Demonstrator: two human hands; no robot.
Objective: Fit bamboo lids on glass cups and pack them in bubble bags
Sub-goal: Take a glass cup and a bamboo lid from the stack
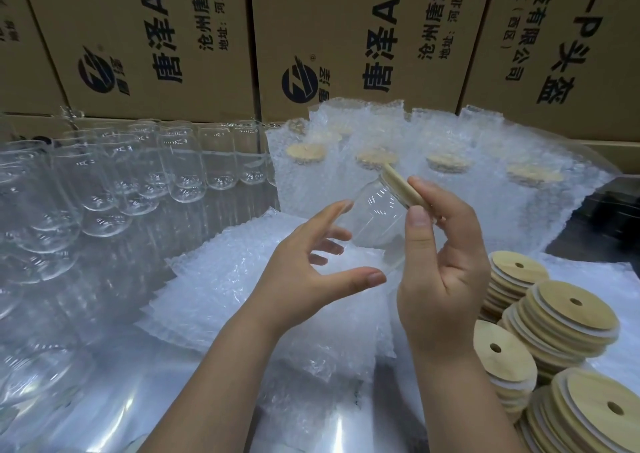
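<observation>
Cup [372,224] lid [401,187] pinched in right hand [446,269]; left hand [304,279] spread.

We see clear, glossy glass in the cup [374,217] and in the empty cups [138,175], which catch bright glints. Its lid [403,189] and the stacked lids [571,314] are pale, matt bamboo with fine grain. The bubble bags [242,279] are translucent, dimpled plastic. The boxes [156,36] are matt brown cardboard, printed dark.
</observation>
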